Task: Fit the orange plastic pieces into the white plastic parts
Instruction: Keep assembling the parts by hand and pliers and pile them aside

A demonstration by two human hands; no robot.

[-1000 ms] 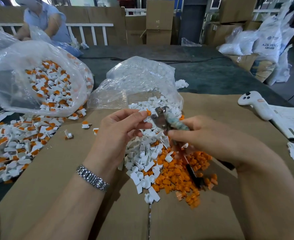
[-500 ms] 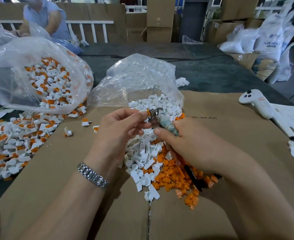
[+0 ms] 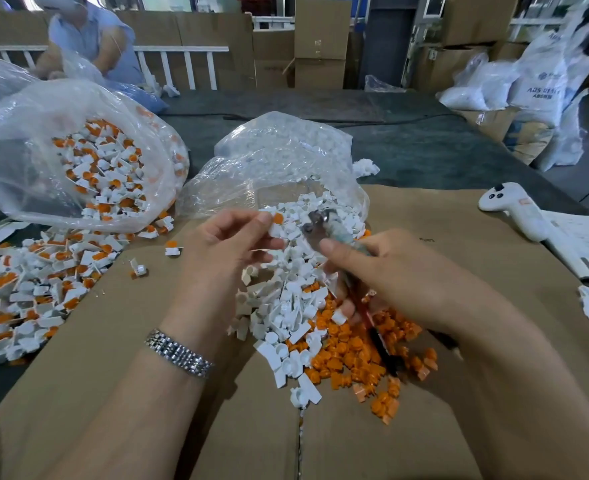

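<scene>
Two hands work above the flattened cardboard sheet [image 3: 113,341]: one left hand [image 3: 223,251], one right hand [image 3: 383,271]. Three clear plastic bags [image 3: 43,133] lie beyond the sheet's far edge. One white controller [image 3: 508,209] rests on its right side. White parts [image 3: 279,306] and orange pieces [image 3: 355,358] on it are too many to count, probably several hundred. Two assembled parts [image 3: 173,249] lie singly on its left side.

Flattened cardboard [image 3: 407,216] carries white parts [image 3: 279,306] beside orange pieces [image 3: 355,358].
</scene>
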